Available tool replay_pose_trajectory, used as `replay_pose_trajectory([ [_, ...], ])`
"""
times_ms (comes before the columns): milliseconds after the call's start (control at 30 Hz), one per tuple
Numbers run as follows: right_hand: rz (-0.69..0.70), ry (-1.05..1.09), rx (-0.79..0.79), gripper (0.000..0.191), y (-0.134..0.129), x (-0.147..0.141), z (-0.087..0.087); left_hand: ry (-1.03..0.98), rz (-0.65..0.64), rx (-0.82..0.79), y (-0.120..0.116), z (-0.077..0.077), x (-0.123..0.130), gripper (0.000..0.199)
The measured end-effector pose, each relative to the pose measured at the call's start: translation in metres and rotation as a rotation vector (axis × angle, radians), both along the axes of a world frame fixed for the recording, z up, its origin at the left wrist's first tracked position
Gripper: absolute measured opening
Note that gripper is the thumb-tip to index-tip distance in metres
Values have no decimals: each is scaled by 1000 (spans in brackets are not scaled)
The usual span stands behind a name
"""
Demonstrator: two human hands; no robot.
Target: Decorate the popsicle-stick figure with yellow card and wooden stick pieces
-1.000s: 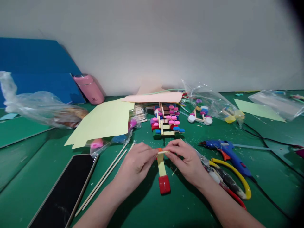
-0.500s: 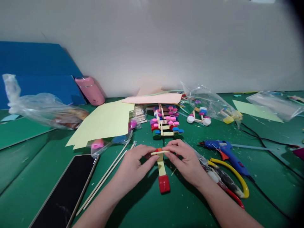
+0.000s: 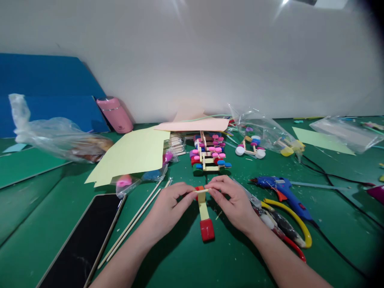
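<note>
Between my two hands a short pale wooden stick (image 3: pixel 202 191) lies crosswise, pinched at its left end by my left hand (image 3: pixel 177 202) and at its right end by my right hand (image 3: pixel 232 198). Just beneath it is a pale flat strip (image 3: pixel 203 210) with an orange and red piece at its far end, partly hidden by the fingers. A red block (image 3: pixel 207 230) sits at the strip's near end. Beyond my hands stands a row of small wooden assemblies (image 3: pixel 211 154) with coloured discs.
A blue glue gun (image 3: pixel 288 192) and yellow-and-red-handled pliers (image 3: pixel 292 216) lie right. On the left are a phone (image 3: pixel 84 240), two long sticks (image 3: pixel 132 224), yellow paper (image 3: pixel 135 154) and a plastic bag (image 3: pixel 60 136). A pink bottle (image 3: pixel 115 115) stands behind.
The stick and my fingertips have shifted slightly, and the stick now lies a little higher over the strip. Both hands keep their grip. The view has moved a little.
</note>
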State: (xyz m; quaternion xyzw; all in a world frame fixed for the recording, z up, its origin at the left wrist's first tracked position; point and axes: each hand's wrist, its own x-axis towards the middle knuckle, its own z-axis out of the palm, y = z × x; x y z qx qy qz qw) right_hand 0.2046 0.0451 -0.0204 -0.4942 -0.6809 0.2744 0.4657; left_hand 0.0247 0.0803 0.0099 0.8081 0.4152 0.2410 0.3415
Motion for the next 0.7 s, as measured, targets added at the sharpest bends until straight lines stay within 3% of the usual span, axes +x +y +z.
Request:
replay_pose_trajectory([
  [167,-73,59,-10,23,-2,0,-2,-13,27,12,1,-4,-2,27],
  [300,-218,136,9,25,-2,5,-6,-42,177,60,-1,0,-11,30],
  [400,-398,181,62,14,-2,14,-2,-80,323,187,-13,12,-19,30],
  [467,-504,199,101,16,-4,22,5,-70,352,339,-28,16,-22,26],
  [500,-542,205,116,18,-7,26,9,-46,328,414,-36,16,-22,23],
  [567,-595,203,134,22,-18,33,16,36,162,502,-53,9,-20,20],
  [700,-620,111,75,24,-54,46,15,303,-78,512,-77,-14,-5,24],
])
